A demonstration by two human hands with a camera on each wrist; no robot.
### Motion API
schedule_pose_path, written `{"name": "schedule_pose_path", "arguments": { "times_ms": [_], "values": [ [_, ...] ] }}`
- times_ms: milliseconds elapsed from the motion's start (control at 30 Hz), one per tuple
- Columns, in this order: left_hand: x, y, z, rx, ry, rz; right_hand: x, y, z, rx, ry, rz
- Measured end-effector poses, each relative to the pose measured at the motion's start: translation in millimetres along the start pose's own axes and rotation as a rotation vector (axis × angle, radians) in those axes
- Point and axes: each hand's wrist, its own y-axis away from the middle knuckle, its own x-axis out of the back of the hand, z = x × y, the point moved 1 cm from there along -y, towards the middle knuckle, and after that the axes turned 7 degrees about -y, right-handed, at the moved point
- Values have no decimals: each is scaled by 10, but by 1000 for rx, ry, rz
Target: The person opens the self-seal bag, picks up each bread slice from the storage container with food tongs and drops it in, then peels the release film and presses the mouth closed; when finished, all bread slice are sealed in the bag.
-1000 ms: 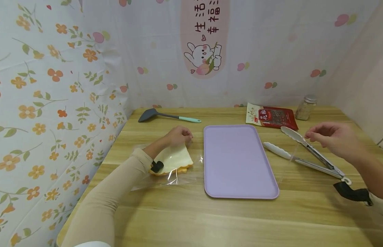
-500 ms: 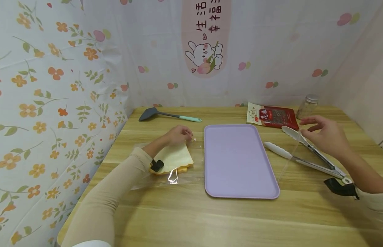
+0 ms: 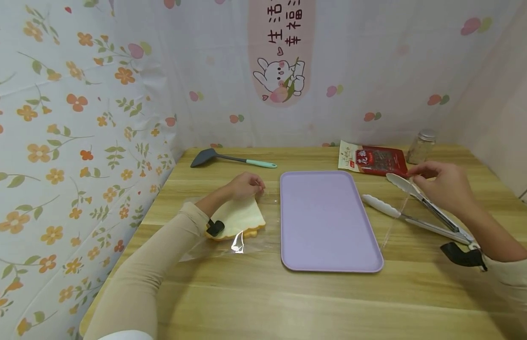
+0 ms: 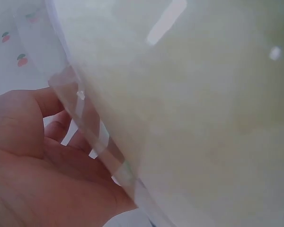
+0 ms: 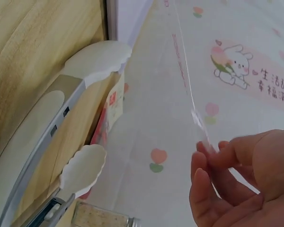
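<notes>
My left hand (image 3: pixel 244 185) is at the far edge of pale, brown-edged bread slices (image 3: pixel 239 218), its fingers pinching clear plastic film (image 3: pixel 237 243) that covers them. Up close in the left wrist view, the film's edge (image 4: pixel 104 146) crosses my left fingers. On the right, my right hand (image 3: pixel 444 184) is raised over the tongs (image 3: pixel 416 193) and pinches the end of clear film between thumb and fingertips. This film (image 5: pixel 182 71), with small red print, runs away from the fingers in the right wrist view. A lilac tray (image 3: pixel 329 222) lies between both hands.
Behind the left hand lies a spatula (image 3: pixel 233 159) with a mint handle. A red-and-cream spice packet (image 3: pixel 374 159) and a lidded glass jar (image 3: pixel 421 147) are at the back right. Patterned curtains (image 3: pixel 203 71) stand around the wooden table (image 3: pixel 263 302).
My right hand has moved left and slightly away from me, carrying its film end over the tongs. My left hand stays almost still above the bread.
</notes>
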Motion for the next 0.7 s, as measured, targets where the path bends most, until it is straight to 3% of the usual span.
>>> {"name": "schedule_pose_path", "arguments": {
  "times_ms": [300, 700],
  "values": [
    [-18, -5, -17, 5, 26, -9, -39, -2, -12, -13, -46, -19],
    [-3, -5, -11, 7, 33, -25, -109, -28, -28, -24, 5, -1]
  ]
}}
